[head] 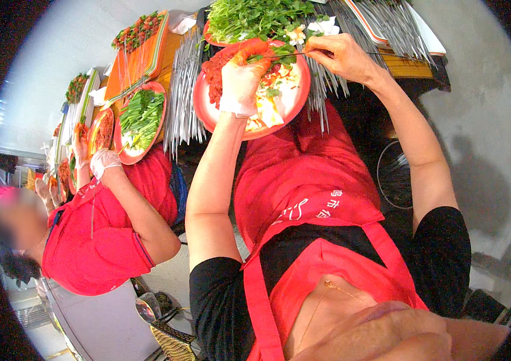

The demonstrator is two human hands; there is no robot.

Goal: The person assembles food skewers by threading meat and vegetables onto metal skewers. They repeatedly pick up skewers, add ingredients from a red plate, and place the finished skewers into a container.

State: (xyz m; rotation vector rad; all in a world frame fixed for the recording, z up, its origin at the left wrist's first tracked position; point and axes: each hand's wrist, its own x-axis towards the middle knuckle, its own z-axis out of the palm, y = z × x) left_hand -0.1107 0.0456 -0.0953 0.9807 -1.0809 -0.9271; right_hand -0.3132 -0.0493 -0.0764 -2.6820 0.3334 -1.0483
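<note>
A red-rimmed round plate (303, 97) lies before me, with red seasoned raw meat (214, 74) along its left side. Over it is my left hand (242, 79) in a clear, red-stained glove, its fingers closed around meat and green herb leaves (286, 57) at the skewer's end. My right hand (339, 54), bare, pinches the thin metal skewer (375, 53) right of the plate; the skewer runs roughly level between both hands. Crumpled white and orange-stained pieces (266, 108) lie on the plate; I cannot tell what they are. Leafy green herbs (255, 20) are heaped just behind it.
Bundles of metal skewers (186, 94) flank the plate, with more on a white tray (427, 34) at back right. Left, an orange tray (135, 72) bears filled skewers, near a plate of cut greens (140, 117). A co-worker in red (97, 243) works at the left.
</note>
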